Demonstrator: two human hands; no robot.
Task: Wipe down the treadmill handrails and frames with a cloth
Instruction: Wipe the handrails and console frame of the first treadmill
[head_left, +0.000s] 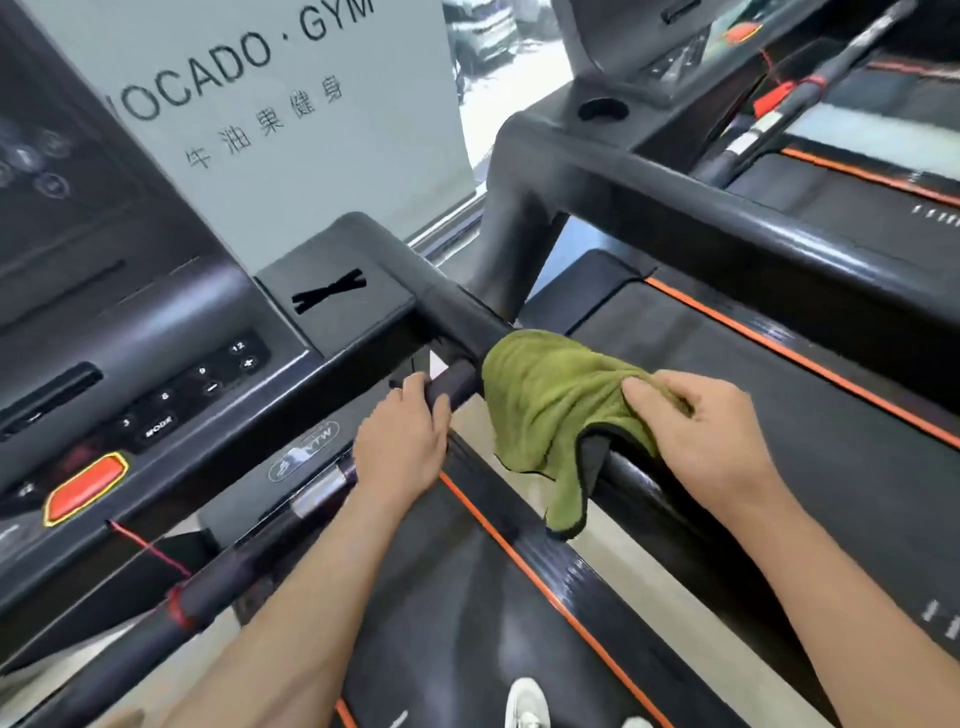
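A green cloth with a dark underside is draped over the black right side handrail of the treadmill, one corner hanging down on the near side. My right hand lies on top of the cloth and rail, fingers curled into the fabric. My left hand grips the end of the black front crossbar, just left of the cloth. The crossbar runs down to the lower left, with a chrome sensor section.
The console with number buttons and an orange-red stop button is at the left. A red safety cord ties onto the crossbar. The belt with orange stripes lies below. A second treadmill stands close on the right. A white shoe is at the bottom.
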